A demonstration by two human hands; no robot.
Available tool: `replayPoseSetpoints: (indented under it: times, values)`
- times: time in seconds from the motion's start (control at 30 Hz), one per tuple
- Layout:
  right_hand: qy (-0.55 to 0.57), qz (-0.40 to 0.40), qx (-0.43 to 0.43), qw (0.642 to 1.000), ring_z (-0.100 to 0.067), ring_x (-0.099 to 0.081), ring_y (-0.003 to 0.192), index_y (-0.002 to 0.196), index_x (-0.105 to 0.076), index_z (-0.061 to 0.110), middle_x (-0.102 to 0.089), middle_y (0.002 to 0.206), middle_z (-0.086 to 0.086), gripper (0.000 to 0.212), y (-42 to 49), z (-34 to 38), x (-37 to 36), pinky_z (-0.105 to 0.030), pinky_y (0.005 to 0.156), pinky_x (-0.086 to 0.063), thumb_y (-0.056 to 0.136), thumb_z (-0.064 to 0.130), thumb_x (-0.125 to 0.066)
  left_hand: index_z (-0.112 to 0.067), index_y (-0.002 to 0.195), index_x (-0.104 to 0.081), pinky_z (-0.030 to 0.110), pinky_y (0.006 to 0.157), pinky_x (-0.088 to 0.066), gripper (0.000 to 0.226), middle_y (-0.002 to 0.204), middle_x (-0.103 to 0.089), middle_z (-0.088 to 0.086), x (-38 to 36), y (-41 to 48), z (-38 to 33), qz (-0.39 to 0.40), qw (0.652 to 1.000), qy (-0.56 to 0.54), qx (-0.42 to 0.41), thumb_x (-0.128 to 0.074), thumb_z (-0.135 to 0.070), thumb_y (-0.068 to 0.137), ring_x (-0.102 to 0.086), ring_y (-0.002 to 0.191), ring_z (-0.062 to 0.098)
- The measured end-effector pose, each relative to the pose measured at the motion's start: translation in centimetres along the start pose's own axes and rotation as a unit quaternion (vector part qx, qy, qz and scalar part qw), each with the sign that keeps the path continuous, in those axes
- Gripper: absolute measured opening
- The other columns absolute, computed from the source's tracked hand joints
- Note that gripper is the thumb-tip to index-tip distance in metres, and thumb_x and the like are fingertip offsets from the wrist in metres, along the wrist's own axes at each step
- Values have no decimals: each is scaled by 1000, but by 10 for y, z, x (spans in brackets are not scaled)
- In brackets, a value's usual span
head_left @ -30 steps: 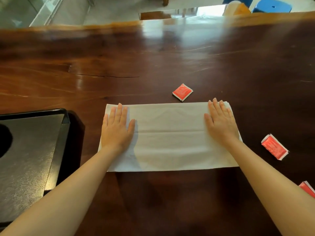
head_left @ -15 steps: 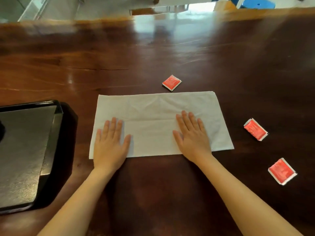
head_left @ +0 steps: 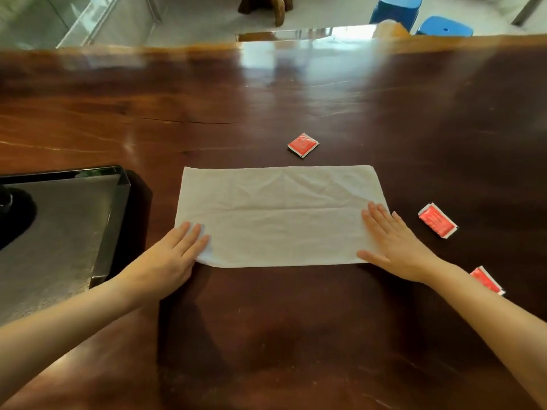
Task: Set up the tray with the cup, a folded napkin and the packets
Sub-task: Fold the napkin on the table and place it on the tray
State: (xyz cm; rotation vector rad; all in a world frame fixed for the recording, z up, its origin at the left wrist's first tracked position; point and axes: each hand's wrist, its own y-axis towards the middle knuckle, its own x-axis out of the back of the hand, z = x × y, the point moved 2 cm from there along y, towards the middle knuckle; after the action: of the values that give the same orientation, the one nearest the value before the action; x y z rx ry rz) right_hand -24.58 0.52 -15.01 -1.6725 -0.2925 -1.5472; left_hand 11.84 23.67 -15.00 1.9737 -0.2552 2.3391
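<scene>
Head view, napkin [head_left: 278, 216] flat, left hand [head_left: 174, 255] and right hand [head_left: 393, 244] on its near corners

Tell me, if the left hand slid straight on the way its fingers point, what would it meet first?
The left hand points up and right across the napkin. It would sweep over that cloth first; beyond its far edge, roughly, lies the far packet, though the exact line is uncertain.

You face dark glossy wooden bench [head_left: 266, 93], long crack in grain at left, daylight glare on far edge. Beyond: pale grey floor [head_left: 201, 22], two blue stools [head_left: 414, 16] top right, wooden furniture leg [head_left: 266, 7], glass panels top left.
</scene>
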Motion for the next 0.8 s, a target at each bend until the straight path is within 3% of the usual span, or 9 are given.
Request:
replayPoseSetpoints:
  times: [0.13, 0.2, 0.27, 0.4, 0.5, 0.6, 0.63, 0.73, 0.8]
  values:
    - [-82, 16, 35, 996, -15, 12, 143, 143, 13, 20, 21, 149, 2, 102, -20, 3, 15, -33, 118, 3, 73, 78, -34, 8, 112, -63, 50, 77, -55, 45, 109, -65, 30, 23, -1, -8, -27, 995, 79, -57, -34, -1, 79, -65, 95, 44]
    - [-140, -75, 85, 984, -24, -34, 137, 141, -32, 7, -27, 150, -11, 88, -28, 12, 19, -34, 110, -28, 73, 53, -67, 8, 107, -66, 48, 68, -58, 38, 102, -67, 31, 31, -3, -12, -24, 994, 88, -61, -63, 7, 69, -68, 87, 42]
    - [-194, -141, 114, 964, -29, -64, 106, 114, -63, 2, -64, 118, -18, 77, -30, 16, 13, -36, 86, -52, 46, 29, -89, 9, 105, -65, 45, 60, -59, 42, 98, -67, 31, 28, -2, -13, -7, 995, 92, -44, -67, 9, 63, -69, 79, 41]
    - [-145, -195, 71, 967, -31, -68, 97, 105, -66, 0, -69, 108, -18, 63, -34, 20, 1, -38, 71, -57, 45, 3, -86, 1, 92, -62, 35, 39, -51, 29, 79, -66, 19, 15, 9, -14, 52, 995, 74, 49, -64, 9, 65, -63, 56, 32]
    - [21, -232, 27, 972, -33, -70, 78, 98, -68, 9, -73, 91, -13, 30, -34, 11, 10, -40, 63, -57, 69, 5, -74, -6, 71, -59, 24, 33, -35, 23, 55, -57, 9, 31, 14, -24, 52, 995, 27, 86, -74, 5, 56, -52, 36, 26]
    - [197, -184, 5, 963, -23, -65, 74, 92, -67, 14, -69, 82, -5, 8, -39, -10, 25, -39, 67, -52, 86, 15, -60, -12, 74, -60, 29, 44, -39, 7, 57, -62, 4, 46, 8, -12, 4, 991, -78, 110, -64, -15, 78, -60, 49, 26]
    - [255, -164, 3, 953, -21, -64, 75, 90, -67, 12, -68, 82, -6, 9, -41, -14, 31, -37, 69, -51, 88, 15, -59, -14, 75, -60, 31, 48, -41, 13, 59, -62, 2, 50, 3, -4, 5, 984, -135, 115, -56, -24, 84, -61, 53, 23]
    - [405, -181, -43, 895, -8, -61, 73, 94, -66, 5, -65, 81, -7, 13, -44, -21, 48, -18, 65, -48, 88, 13, -59, -17, 80, -66, 31, 57, -45, 15, 68, -66, -2, 64, -12, 17, -12, 925, -337, 176, -58, -26, 89, -61, 61, 14]
    - [484, -205, -74, 848, -6, -62, 80, 110, -63, 8, -66, 88, -2, 24, -37, -22, 53, -20, 72, -51, 88, 18, -59, -18, 83, -69, 20, 58, -46, 8, 72, -68, -1, 68, -11, 23, -70, 862, -433, 252, -62, -19, 88, -62, 67, 10]
